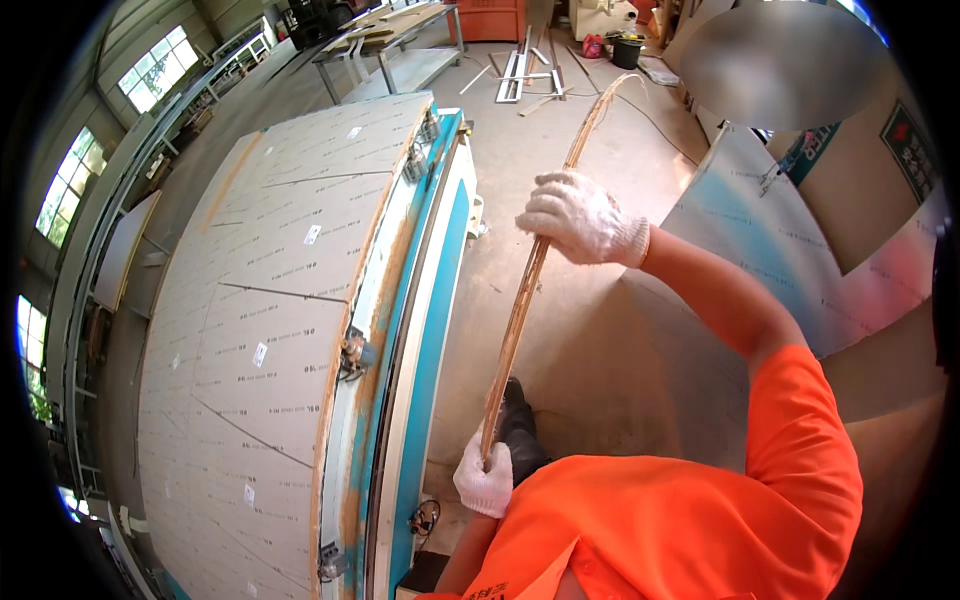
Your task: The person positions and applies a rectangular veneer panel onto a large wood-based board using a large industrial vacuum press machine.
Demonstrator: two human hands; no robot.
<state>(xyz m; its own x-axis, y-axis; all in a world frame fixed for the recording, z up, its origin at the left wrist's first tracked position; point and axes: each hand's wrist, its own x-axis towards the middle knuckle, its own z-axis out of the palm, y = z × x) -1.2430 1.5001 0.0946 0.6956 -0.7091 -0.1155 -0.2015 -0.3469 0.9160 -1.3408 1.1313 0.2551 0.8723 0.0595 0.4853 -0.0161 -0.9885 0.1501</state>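
Observation:
A long, thin wooden strip [522, 300] with rough, splintered edges runs slantwise in front of me. Near its lower end, my left hand [485, 476] in a white knit glove is closed round it. Farther up, my right hand [580, 218], gloved the same way, grips it with fingers wrapped over. Beyond the right hand the strip's far end bends to the right and trails loose fibres. To the left of both hands stands a big flat machine bed with a teal side [425, 345], bearing a large film-covered panel [240, 330].
Clamps [354, 354] line the panel's right edge. A film-covered sheet [740, 220] with bluish reflections leans at the right. A metal table [415, 70] with boards stands at the back left. White frame pieces [512, 78] and strips lie on the floor ahead, near a black bucket [627, 52].

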